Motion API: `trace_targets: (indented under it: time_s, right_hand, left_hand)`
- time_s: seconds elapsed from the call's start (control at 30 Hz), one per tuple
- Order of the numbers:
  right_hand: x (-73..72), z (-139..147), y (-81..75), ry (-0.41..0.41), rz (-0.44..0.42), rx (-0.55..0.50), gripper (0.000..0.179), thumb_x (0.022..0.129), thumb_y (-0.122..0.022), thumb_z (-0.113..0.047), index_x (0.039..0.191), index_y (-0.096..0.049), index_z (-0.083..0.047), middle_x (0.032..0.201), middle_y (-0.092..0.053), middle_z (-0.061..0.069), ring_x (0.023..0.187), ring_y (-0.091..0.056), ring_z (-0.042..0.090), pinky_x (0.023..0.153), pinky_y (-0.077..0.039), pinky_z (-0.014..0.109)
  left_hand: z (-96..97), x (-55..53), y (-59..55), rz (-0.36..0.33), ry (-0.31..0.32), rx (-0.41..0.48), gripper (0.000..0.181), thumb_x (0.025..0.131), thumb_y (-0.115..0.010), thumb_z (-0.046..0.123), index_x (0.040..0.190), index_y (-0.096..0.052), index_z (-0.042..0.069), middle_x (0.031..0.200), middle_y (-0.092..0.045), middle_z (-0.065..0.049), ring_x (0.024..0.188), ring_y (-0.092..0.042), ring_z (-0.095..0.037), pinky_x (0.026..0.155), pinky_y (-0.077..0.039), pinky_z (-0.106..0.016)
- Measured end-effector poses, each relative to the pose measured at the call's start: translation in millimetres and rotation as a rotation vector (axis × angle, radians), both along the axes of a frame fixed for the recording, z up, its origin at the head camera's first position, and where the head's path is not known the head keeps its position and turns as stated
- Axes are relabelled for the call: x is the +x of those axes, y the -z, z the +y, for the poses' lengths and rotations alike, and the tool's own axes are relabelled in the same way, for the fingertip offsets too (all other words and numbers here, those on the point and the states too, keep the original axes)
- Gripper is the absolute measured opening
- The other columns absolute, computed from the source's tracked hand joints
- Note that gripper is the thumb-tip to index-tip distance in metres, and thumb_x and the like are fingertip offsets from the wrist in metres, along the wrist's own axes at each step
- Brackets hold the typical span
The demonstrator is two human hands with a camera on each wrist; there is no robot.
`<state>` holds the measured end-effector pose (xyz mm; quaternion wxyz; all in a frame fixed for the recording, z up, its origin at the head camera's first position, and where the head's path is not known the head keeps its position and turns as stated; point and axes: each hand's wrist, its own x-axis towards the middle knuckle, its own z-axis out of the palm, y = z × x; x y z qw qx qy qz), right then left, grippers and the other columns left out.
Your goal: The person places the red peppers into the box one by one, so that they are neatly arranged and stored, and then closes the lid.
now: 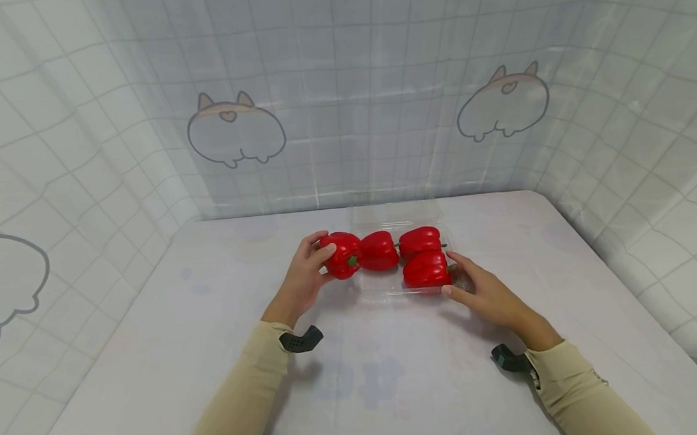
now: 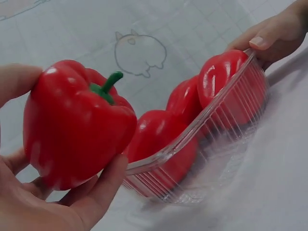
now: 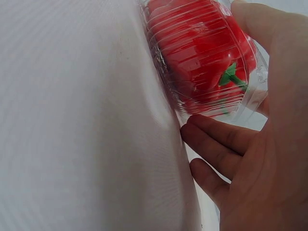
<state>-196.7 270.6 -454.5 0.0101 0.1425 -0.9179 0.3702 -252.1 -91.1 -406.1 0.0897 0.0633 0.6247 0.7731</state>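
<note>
My left hand (image 1: 307,270) grips a red bell pepper (image 2: 77,125) with a green stem, thumb on one side and fingers beneath. It is held up at the left end of a clear plastic container (image 2: 192,130). Three more red bell peppers lie inside: one on the left (image 1: 378,251), and two at the right, one farther back (image 1: 421,240) and one nearer (image 1: 426,269). My right hand (image 1: 489,296) holds the container's right end, its thumb at the near rim. In the right wrist view, the other fingertips (image 3: 192,132) are low beside the ribbed wall.
The container's clear lid (image 1: 394,213) stands open along the back side. Everything rests on a pale table (image 1: 377,383). Grid-patterned curtains (image 1: 374,114) with cartoon animal drawings hang behind and on both sides.
</note>
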Motion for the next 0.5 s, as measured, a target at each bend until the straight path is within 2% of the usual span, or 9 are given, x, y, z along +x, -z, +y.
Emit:
trace_targets:
  time_s: [0.13,0.27,0.5]
  right_hand:
    - [-0.1,0.8,-0.1,0.001,0.004,0.007,0.083,0.093,-0.067,-0.049,0.159,-0.025,-0.019,0.137,-0.056,0.012,0.124,-0.053,0.031,0.099,-0.046,0.062]
    - [-0.2,0.7,0.0,0.003,0.004,0.010,0.084,0.093,-0.066,-0.050,0.159,-0.025,-0.019,0.137,-0.056,0.012,0.125,-0.053,0.032,0.099,-0.045,0.063]
    - [-0.5,-0.6,1.1,0.017,-0.007,-0.007,0.084,0.091,-0.068,-0.050,0.158,-0.026,-0.023,0.136,-0.057,0.009,0.124,-0.053,0.029,0.101,-0.044,0.062]
  left_hand:
    - [2.4,-1.6,-2.4,-0.016,-0.010,-0.043,0.066,0.094,-0.070,0.025,0.148,-0.033,0.014,0.146,-0.040,-0.010,0.134,-0.040,-0.031,0.097,-0.051,-0.051]
    - [5.0,-1.7,-3.3,-0.017,-0.008,-0.061,0.063,0.094,-0.070,0.024,0.147,-0.036,0.016,0.145,-0.041,-0.011,0.133,-0.041,-0.031,0.096,-0.052,-0.050]
    - [7.7,-2.9,-4.4,0.031,0.038,-0.095,0.055,0.095,-0.071,0.027,0.144,-0.047,0.020,0.143,-0.044,-0.008,0.131,-0.045,-0.032,0.094,-0.053,-0.047]
